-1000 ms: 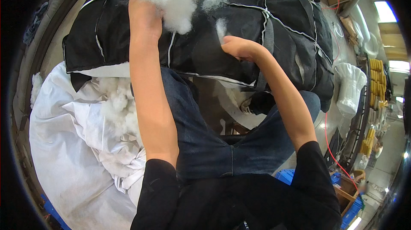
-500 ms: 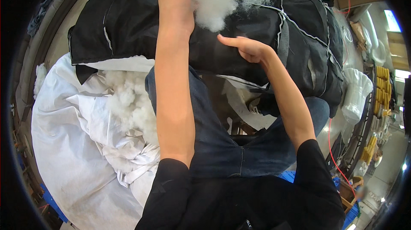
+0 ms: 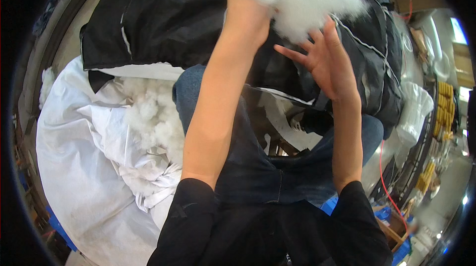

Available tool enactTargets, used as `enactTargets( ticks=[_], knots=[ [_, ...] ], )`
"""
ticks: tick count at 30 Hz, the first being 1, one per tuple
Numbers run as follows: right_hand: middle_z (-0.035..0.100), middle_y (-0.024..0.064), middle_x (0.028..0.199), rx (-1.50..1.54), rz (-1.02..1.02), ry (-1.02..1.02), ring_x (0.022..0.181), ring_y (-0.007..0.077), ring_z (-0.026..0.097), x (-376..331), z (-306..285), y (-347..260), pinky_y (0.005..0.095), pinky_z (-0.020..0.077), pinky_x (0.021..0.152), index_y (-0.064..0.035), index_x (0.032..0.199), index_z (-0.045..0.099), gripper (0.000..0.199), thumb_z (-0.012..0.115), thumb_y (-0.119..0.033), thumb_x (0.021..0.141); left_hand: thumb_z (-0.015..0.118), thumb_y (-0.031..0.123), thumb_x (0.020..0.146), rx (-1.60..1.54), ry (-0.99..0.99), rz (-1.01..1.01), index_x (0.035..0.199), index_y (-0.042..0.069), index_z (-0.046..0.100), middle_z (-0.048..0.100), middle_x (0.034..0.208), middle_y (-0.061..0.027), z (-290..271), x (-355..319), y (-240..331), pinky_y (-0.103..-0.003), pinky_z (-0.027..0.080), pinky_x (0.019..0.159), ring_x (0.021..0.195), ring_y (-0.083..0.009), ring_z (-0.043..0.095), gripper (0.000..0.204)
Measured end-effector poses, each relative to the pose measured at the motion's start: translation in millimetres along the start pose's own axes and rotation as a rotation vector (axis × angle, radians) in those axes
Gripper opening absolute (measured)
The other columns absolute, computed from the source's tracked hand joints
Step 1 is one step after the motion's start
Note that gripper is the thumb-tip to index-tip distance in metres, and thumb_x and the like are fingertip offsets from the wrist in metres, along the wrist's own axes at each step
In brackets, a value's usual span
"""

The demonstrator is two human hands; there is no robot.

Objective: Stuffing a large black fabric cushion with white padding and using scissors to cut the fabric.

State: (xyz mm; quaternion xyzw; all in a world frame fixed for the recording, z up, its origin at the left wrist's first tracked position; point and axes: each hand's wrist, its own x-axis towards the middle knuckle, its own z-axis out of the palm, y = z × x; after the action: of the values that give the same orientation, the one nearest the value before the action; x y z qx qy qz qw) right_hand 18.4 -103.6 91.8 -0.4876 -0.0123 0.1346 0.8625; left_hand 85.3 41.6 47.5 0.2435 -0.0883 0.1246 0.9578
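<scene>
1. From the head view, we saw the white fibre wad (image 3: 317, 6) over the far part of the black fabric cover (image 3: 163, 23), well beyond its near edge and to the right of its near left corner. We could not tell whether the wad rested on the cover or was held above it.
2. The wad's longest visible spread ran roughly left to right, across our forearms; the upper picture edge cut it off, so we could not judge its whole shape.
3. Our left hand (image 3: 250, 13) was the nearer one, reaching under the wad's left part. Its fingers were hidden, so we could not tell whether they pinched fibre.
4. Our right hand (image 3: 329, 65) stood spread and holding nothing, thumb pointing left, fingertips at the wad's lower edge; contact there was unclear.
5. From the right fingers, the wad lay just beyond and leftward; from the left wrist, it lay ahead and to the right.
6. Left of our knees, loose fibre (image 3: 153, 112) lay on white cloth (image 3: 74, 137), outside the cover's near edge.
</scene>
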Motion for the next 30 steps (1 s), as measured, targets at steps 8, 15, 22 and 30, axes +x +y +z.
enactTargets(
  ticks=[8, 15, 22, 30],
  knots=[
    [0.066, 0.0084, 0.096, -1.058, -0.503, -0.030, 0.081, 0.0194, 0.062, -4.8, -50.4, -11.4, 0.0297, 0.0507, 0.073, 0.0031, 0.102, 0.061, 0.021, 0.062, -0.003, 0.082, 0.054, 0.006, 0.080, 1.243, -0.278, 0.454, 0.103, -0.006, 0.060, 0.066, 0.088, -0.0187, 7.3, -20.3, -35.7, -0.037, 0.051, 0.081, 0.087, -0.0323, 0.064, 0.026],
    [0.060, 0.0094, 0.101, -0.459, -0.196, -0.002, 0.081, 0.0195, 0.060, -6.1, -68.8, -24.8, 0.0311, 0.0496, 0.062, -0.0021, 0.118, 0.050, 0.026, 0.052, -0.013, 0.095, 0.047, 0.003, 0.079, 0.882, -0.166, -0.174, 0.080, -0.002, 0.065, 0.062, 0.068, -0.0044, 19.4, -13.4, 9.4, -0.029, 0.042, 0.048, 0.053, -0.0140, 0.054, 0.019],
    [0.064, 0.0128, 0.104, -0.424, -0.588, 0.377, 0.091, 0.0237, 0.065, 5.1, -111.9, -48.0, 0.0372, 0.0541, 0.065, 0.0030, 0.114, 0.058, 0.025, 0.051, -0.001, 0.091, 0.054, 0.017, 0.092, 0.955, -0.233, 0.289, 0.099, 0.002, 0.066, 0.064, 0.079, -0.0002, -6.0, 10.5, 50.0, -0.025, 0.044, 0.058, 0.061, -0.0067, 0.056, 0.020],
    [0.062, 0.0202, 0.104, -1.591, -0.463, -0.122, 0.101, 0.0402, 0.057, 23.9, -99.1, 75.2, 0.0397, 0.0478, 0.087, -0.0007, 0.106, 0.062, 0.039, 0.052, 0.010, 0.070, 0.045, 0.004, 0.083, 0.683, 0.126, 0.181, 0.107, 0.003, 0.060, 0.064, 0.086, -0.0038, 20.4, -0.7, 36.8, -0.026, 0.044, 0.051, 0.059, -0.0107, 0.056, 0.029]
  ],
)
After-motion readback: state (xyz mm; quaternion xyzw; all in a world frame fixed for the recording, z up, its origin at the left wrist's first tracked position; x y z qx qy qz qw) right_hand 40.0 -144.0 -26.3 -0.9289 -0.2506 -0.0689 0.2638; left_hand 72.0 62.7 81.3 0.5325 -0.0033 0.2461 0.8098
